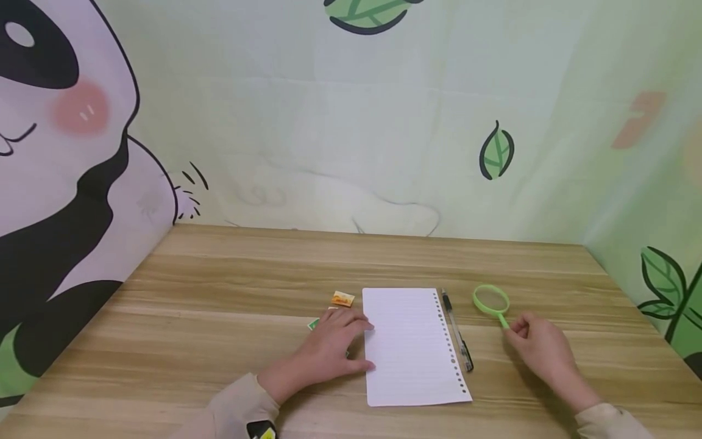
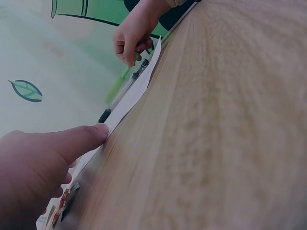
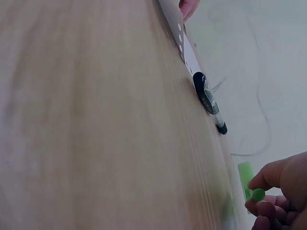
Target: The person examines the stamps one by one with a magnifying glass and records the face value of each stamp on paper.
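A sheet of lined white paper point(image 1: 414, 347), punched with holes along its right side, lies on the wooden table. My left hand point(image 1: 334, 347) rests at its left edge, thumb and fingertips spread over the margin. Small colourful stamp-like pieces, one of them an orange piece point(image 1: 342, 299), lie beside and partly under that hand, which hides some of them. To the right, my right hand point(image 1: 543, 347) pinches the handle end of a green magnifying glass point(image 1: 492, 299). In the right wrist view, the green handle tip point(image 3: 258, 194) shows between thumb and fingers.
A black-capped clear pen point(image 1: 457, 332) lies along the paper's right edge, between the sheet and the magnifying glass. Behind the wooden table point(image 1: 247, 262) stands a pale green wall point(image 1: 307, 122) with leaf and panda drawings, which also closes off both sides.
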{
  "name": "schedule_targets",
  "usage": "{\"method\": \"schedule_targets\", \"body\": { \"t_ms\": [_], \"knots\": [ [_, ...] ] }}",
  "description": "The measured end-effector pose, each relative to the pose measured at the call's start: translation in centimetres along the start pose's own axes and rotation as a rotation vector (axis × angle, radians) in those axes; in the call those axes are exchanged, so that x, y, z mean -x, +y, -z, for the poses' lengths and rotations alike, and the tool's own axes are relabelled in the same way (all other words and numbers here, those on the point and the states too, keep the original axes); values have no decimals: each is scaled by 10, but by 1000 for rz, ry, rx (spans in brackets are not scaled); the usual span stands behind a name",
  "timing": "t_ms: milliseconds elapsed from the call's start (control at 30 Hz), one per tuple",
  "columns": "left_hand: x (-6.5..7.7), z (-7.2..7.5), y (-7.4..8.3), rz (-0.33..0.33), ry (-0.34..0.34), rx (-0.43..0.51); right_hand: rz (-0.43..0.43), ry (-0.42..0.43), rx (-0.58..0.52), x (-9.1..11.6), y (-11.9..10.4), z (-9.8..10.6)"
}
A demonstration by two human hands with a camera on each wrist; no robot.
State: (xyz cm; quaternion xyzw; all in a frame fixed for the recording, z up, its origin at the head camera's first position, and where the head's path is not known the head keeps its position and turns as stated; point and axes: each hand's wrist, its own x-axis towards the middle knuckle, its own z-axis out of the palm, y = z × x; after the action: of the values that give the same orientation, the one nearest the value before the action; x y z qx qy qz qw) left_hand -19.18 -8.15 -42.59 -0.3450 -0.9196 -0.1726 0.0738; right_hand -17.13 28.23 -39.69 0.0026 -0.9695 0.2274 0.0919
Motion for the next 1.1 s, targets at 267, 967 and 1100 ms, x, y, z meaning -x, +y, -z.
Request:
{"method": "schedule_targets", "body": {
  "t_ms": [267,967,1100],
  "knots": [
    [0,1,1,3,-14,-12,-21,-39,14,0,5,-1],
    [0,1,0,1,-17,-18,-41,-93,86,-4,13,2],
    [0,1,0,2,-21,-27,-55,-105,99,-7,9,6]
  ]
}}
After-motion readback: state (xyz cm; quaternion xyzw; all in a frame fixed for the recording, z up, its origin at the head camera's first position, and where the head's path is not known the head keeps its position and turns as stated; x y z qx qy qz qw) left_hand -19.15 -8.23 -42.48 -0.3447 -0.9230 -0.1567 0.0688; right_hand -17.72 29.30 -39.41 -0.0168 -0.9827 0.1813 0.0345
